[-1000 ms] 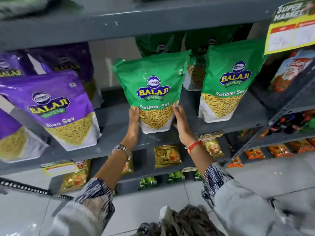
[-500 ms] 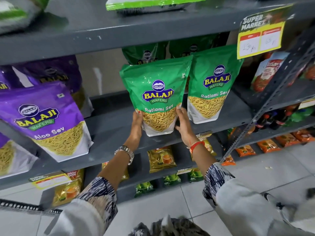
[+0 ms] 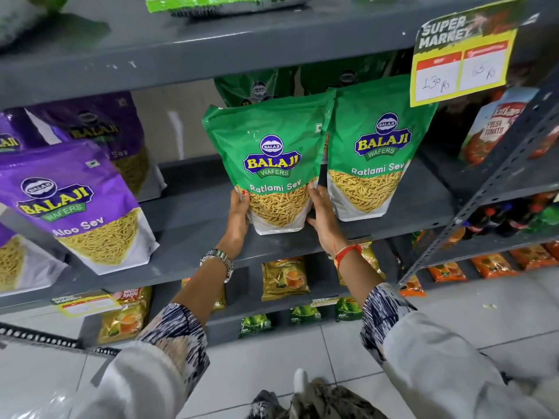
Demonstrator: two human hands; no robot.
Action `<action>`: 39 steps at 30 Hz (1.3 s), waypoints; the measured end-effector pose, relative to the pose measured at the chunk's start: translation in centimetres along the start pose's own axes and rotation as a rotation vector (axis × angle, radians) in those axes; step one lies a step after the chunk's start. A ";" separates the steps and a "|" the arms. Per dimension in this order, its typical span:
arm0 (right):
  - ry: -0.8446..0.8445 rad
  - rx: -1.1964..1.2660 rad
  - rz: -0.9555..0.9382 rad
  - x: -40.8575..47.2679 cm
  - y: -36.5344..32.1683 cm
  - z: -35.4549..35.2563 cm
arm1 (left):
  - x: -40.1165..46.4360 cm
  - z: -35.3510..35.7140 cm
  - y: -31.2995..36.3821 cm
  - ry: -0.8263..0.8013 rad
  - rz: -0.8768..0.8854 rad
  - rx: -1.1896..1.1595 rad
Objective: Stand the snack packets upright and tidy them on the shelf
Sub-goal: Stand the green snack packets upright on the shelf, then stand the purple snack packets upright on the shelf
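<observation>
A green Ratlami Sev packet (image 3: 272, 164) stands upright on the grey middle shelf (image 3: 193, 225). My left hand (image 3: 237, 217) grips its lower left side and my right hand (image 3: 322, 214) its lower right side. Its right edge touches a second green Ratlami Sev packet (image 3: 378, 152), also upright. More green packets (image 3: 254, 89) stand behind them in shadow. To the left, purple Aloo Sev packets (image 3: 75, 204) lean back on the same shelf.
A yellow price tag (image 3: 459, 65) hangs from the upper shelf edge at right. Tomato pouches (image 3: 493, 125) sit on the neighbouring rack behind a slotted upright (image 3: 496, 176). Small packets (image 3: 284, 279) fill the lower shelves. A green packet (image 3: 223, 3) lies flat on top.
Both hands have slid the held green packet to the right along the shelf until it meets the second green packet. The view has shifted, bringing the shelf closer.
</observation>
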State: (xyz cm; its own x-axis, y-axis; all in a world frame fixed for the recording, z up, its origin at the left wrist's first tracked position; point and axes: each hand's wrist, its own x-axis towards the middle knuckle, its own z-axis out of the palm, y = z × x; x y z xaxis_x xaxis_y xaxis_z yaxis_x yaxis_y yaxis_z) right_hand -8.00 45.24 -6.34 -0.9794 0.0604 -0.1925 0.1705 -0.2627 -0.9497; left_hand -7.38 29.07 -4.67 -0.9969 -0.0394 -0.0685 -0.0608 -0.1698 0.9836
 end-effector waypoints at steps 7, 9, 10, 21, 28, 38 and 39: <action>-0.044 -0.048 -0.012 0.3 0.5 0.0 | 0.6 -0.2 -0.8 0.069 0.033 0.020; -0.048 -0.065 -0.029 0.2 0.6 0.1 | 0.7 -0.4 -1.1 0.086 0.036 0.046; -0.021 -0.081 -0.060 -0.1 0.5 0.2 | 0.7 -0.5 -1.2 0.104 0.040 0.061; 0.272 -0.108 -0.327 -7.4 6.3 6.4 | -6.7 -7.9 -3.1 0.582 0.245 0.081; -0.037 -0.167 -0.283 -8.4 8.8 18.8 | -8.6 -20.9 -0.7 0.899 0.389 0.179; -0.208 -0.128 -0.095 -5.6 9.9 28.2 | -5.2 -30.5 2.0 0.368 0.182 0.008; -0.253 -0.124 -0.090 -5.7 9.8 28.4 | -5.0 -30.5 2.0 0.343 0.171 -0.009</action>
State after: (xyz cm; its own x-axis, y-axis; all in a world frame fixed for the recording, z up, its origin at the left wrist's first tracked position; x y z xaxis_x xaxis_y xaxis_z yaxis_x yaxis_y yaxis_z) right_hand -3.86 14.94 -7.55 -0.9843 -0.1682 -0.0536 0.0787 -0.1465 -0.9861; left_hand -0.99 -1.06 -7.40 -0.9176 -0.3952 0.0431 0.1067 -0.1404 0.9843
